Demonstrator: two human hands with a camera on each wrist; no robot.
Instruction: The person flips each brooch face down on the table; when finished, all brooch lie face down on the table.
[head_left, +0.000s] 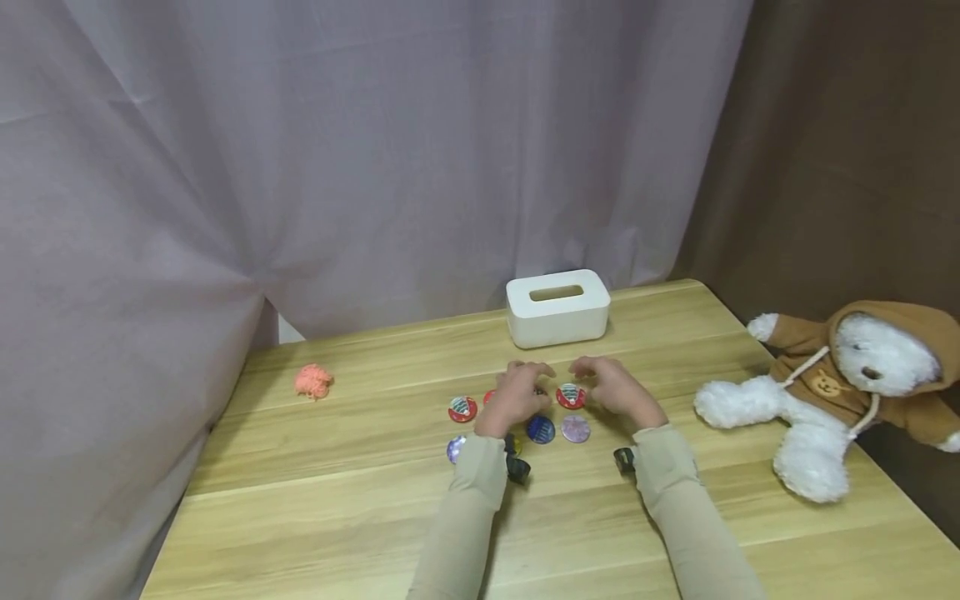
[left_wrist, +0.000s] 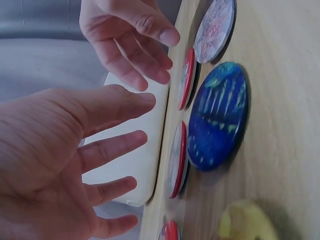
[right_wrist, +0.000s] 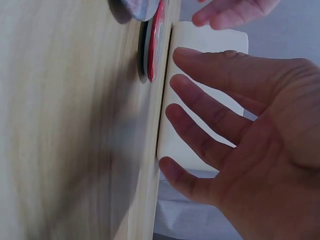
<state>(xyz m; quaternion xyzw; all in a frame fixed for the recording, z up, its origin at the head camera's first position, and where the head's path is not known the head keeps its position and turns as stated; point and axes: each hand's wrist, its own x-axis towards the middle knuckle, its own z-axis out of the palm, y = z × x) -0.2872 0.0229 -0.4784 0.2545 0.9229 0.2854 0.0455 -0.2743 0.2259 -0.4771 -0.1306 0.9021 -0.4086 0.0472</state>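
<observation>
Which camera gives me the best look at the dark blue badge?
The left wrist view: there the dark blue badge appears large and whole, its pale streaks easy to make out. The head view shows it from above, but small, its pattern hard to read. The right wrist view doesn't show it.

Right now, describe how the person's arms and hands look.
A long, pale beige fabric left sleeve and a matching right sleeve reach the wrists. A small black device shows by each wrist. The left hand and right hand wear no gloves; no rings show.
</observation>
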